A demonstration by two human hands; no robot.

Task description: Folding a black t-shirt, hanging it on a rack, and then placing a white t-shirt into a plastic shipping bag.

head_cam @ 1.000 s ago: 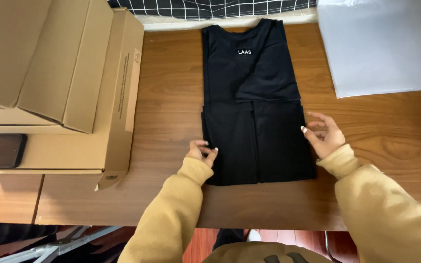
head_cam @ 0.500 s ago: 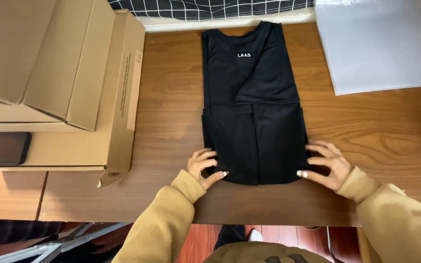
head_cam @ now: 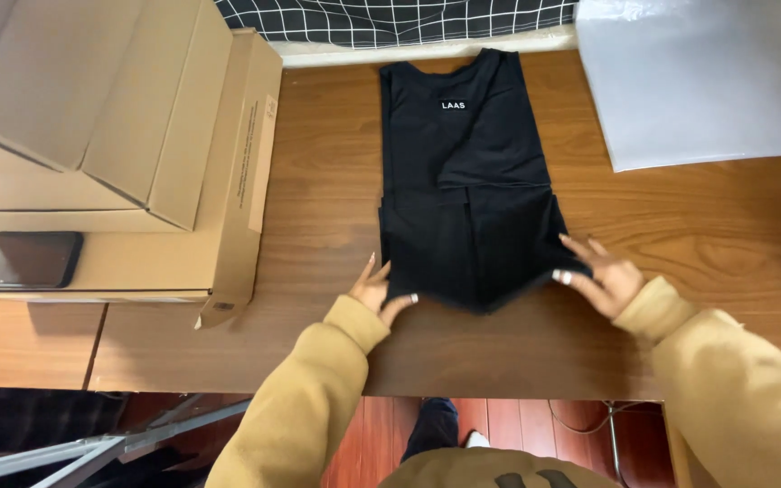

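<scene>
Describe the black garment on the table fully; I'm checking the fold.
The black garment lies flat on the wooden table, folded into a narrow strip, neckline away from the person, with a small white label near the top. It looks like soft knit. Both hands pinch its near corners, left hand and right hand, lifting the hem slightly.

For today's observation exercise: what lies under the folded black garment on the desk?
The black garment lies flat on the wooden desk. The left hand and right hand pinch its lower corners, fingers partly tucked beneath. Anything else underneath is covered.
</scene>
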